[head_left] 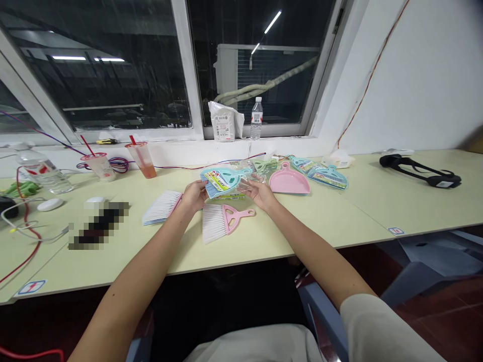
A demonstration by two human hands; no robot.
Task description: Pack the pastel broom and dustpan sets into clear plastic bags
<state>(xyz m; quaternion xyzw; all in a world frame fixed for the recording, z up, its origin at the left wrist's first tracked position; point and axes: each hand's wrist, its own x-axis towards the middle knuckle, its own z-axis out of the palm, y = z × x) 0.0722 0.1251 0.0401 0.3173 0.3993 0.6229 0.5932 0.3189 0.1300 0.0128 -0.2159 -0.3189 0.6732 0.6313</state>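
Between my two hands is a light-blue dustpan-and-brush set (226, 182) in a clear wrapper with a yellow label. My left hand (195, 195) grips its bristle end, while my right hand (259, 193) pinches the clear plastic at the handle end. Just below them on the table lies a pink hand brush (231, 219) with white bristles. Beside my left wrist sit more white-bristled brushes (161, 207), partly covered by my forearm. A pink dustpan (289, 182) rests right of my right hand, and more wrapped blue sets (328, 177) lie farther right.
Behind my hands lies a green wrapped set (266, 165). Drink cups (141, 160), a large water bottle (45, 171) and cables occupy the left. A black strapped device (420, 171) lies at right. The sill holds a white packet (225, 123) and a small bottle (256, 119).
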